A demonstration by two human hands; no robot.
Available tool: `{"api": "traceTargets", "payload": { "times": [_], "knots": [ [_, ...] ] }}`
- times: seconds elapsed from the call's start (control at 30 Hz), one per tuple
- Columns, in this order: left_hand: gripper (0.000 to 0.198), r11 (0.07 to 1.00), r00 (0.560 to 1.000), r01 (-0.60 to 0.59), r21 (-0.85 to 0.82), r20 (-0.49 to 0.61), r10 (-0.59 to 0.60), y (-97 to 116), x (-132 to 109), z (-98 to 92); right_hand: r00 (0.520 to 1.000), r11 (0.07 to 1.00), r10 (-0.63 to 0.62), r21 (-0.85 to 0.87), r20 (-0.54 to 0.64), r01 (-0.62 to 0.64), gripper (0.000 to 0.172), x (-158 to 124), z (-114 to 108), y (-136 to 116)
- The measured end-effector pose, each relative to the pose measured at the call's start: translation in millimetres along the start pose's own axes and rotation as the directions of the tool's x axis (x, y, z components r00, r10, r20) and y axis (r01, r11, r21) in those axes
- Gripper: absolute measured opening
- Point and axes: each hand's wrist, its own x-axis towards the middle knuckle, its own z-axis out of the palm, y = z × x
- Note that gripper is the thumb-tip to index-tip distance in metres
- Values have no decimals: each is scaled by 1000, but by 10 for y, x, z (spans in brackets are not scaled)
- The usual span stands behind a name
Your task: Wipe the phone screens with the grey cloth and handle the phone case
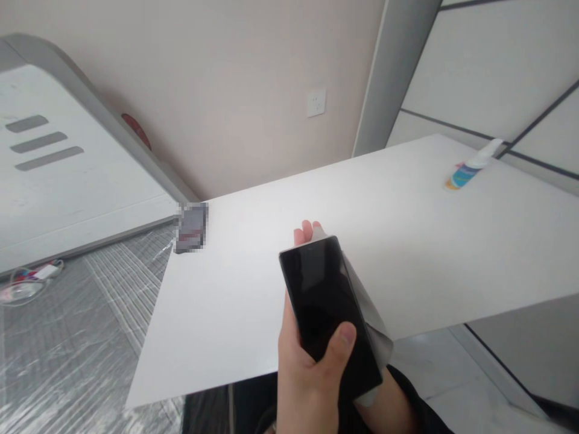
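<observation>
The left hand (pixel 307 355) gripped a dark phone (pixel 328 307) and grey cloth (pixel 368 313), thumb across the screen, over the table's (pixel 407 229) near edge.

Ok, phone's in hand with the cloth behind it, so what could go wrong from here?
1. The left hand grips the phone with just a thumb on the glass and fingers behind; it could slip, and its lower end is past the table edge, so it might drop to the floor.
2. The grey cloth hangs loose behind the phone and may slide out.
3. The spray bottle lies on its side by the far edge and could roll off.
</observation>
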Motion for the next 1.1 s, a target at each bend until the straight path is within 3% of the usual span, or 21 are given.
{"api": "traceTargets", "payload": {
  "times": [0.1,0.2,0.37,0.5,0.6,0.67,0.73,0.8,0.87,0.97,1.1],
  "knots": [
    [79,947,975,208,-243,-25,-221,92,-4,-15,999,982,15,188,-28,-9,40,10,17,-32],
    [78,908,969,175,-381,-98,-228,166,-10,-24,997,970,76,235,-26,-68,39,33,-11,-6],
    [77,907,942,234,-349,-148,-300,241,-19,-92,988,971,152,191,-40,-142,46,-60,-51,-76],
    [73,918,943,254,-305,-133,-306,265,2,-190,991,990,122,73,-55,-118,56,-236,-96,-171],
    [66,909,940,277,-312,-108,-323,251,11,-225,998,979,-8,-204,-55,-4,79,-332,-196,-178],
    [60,903,936,287,-320,-105,-335,228,17,-235,1000,933,-6,-359,-10,2,92,-345,-269,-181],
    [52,900,938,277,-336,-107,-329,197,35,-252,990,922,137,-368,30,-117,85,-322,-328,-195],
    [47,900,947,259,-350,-91,-308,160,71,-288,953,909,297,-322,52,-266,65,-279,-373,-213],
    [46,900,954,255,-355,-59,-293,126,119,-342,932,886,361,-318,15,-338,48,-237,-419,-227],
    [45,884,955,261,-388,-33,-296,98,175,-425,944,887,322,-327,-66,-325,37,-192,-493,-236],
    [54,846,942,294,-445,-17,-336,89,182,-496,964,927,199,-286,-177,-244,36,-187,-494,-234]
  ]
}}
